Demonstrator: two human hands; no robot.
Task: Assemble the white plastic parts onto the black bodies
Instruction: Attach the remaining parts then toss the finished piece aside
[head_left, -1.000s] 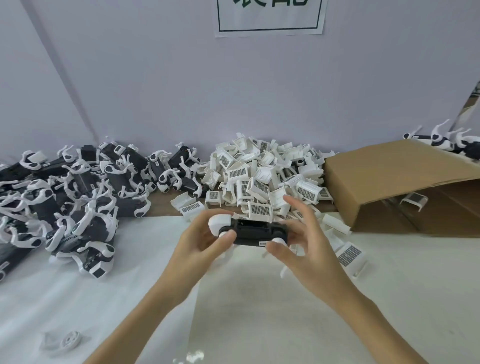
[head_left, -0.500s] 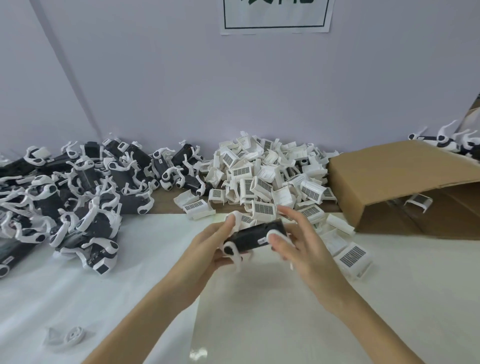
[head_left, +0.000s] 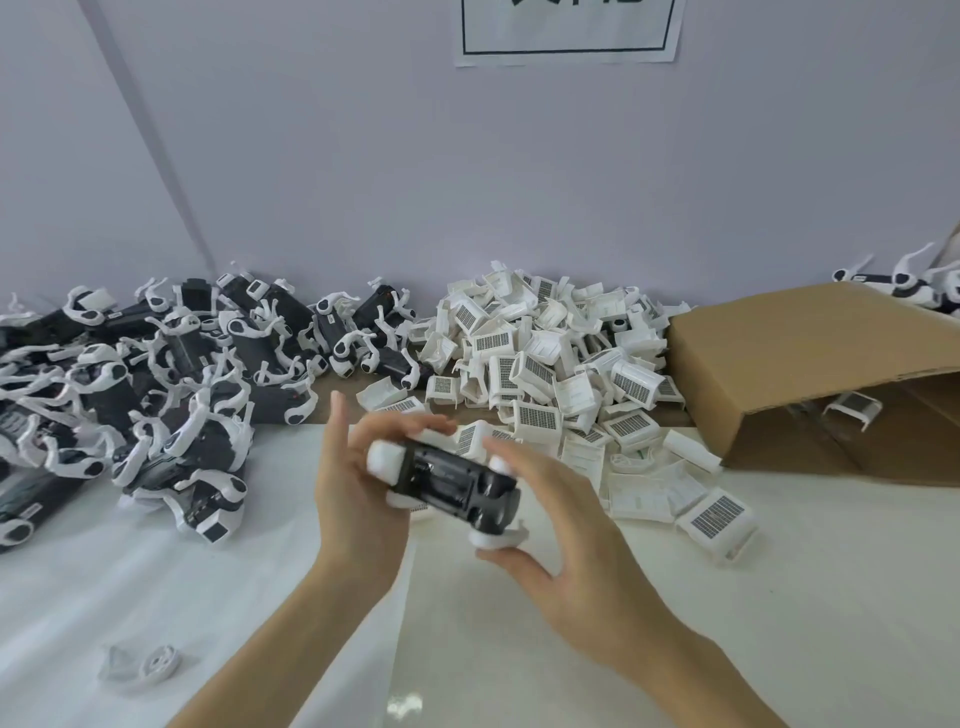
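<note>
While the black body (head_left: 457, 480) hangs in the air above the white surface (head_left: 753, 597), both hands share it: the left hand (head_left: 363, 483) curls round its far-left end, fingertips over the white rounded piece there, and the right hand (head_left: 561, 530) is spread wide, thumb under the white piece at the near-right end and fingers arched over the top. The right hand's hold looks light, more a pinch than a wrap, so a firm push to seat a white part could twist the body out of it and drop it onto the surface. Whether the white end pieces are fully seated I cannot tell.

Just beyond the body lies the heap of white plastic parts (head_left: 545, 358) with grid labels; some spill close to the right of the body, and a careless reach could scatter them. Left of the body sits the pile of black-and-white units (head_left: 156, 389). Right of the body, an open cardboard box (head_left: 810, 364) lies on its side.
</note>
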